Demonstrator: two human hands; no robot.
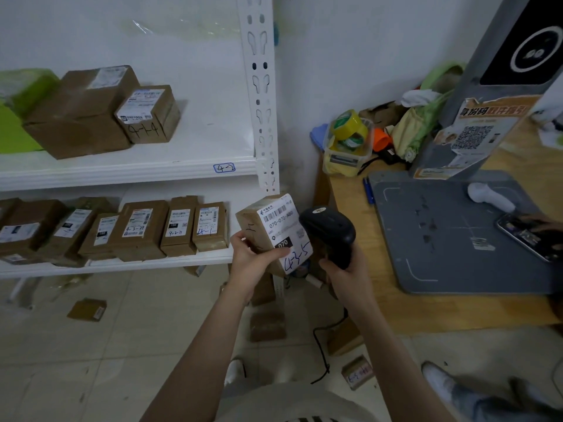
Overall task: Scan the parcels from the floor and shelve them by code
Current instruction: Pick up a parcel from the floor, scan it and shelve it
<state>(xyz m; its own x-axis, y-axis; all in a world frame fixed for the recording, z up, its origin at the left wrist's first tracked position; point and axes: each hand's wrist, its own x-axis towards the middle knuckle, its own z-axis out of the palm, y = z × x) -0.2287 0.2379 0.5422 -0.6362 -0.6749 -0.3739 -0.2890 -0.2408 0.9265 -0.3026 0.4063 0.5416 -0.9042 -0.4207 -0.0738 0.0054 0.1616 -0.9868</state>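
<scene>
My left hand (251, 254) grips a small brown cardboard parcel (271, 226) with a white label facing up, hand-marked "4-3-5". My right hand (344, 269) holds a black corded barcode scanner (329, 231), its head right beside the label's right edge. Both are in front of the white shelf unit (262, 117). The upper shelf, tagged "4-2" (224, 168), carries two brown boxes (100, 111). On the lower shelf stands a row of several labelled parcels (146, 233). Loose parcels lie on the tiled floor, such as one (87, 309) at left and one (357, 372) by the cable.
A wooden desk (411, 309) at right holds a grey scanning platform (441, 239) with a post, a white handheld scanner (487, 196), a phone (530, 236) and a tub of tape rolls (348, 141). Another person's shoe and leg (451, 388) are at lower right.
</scene>
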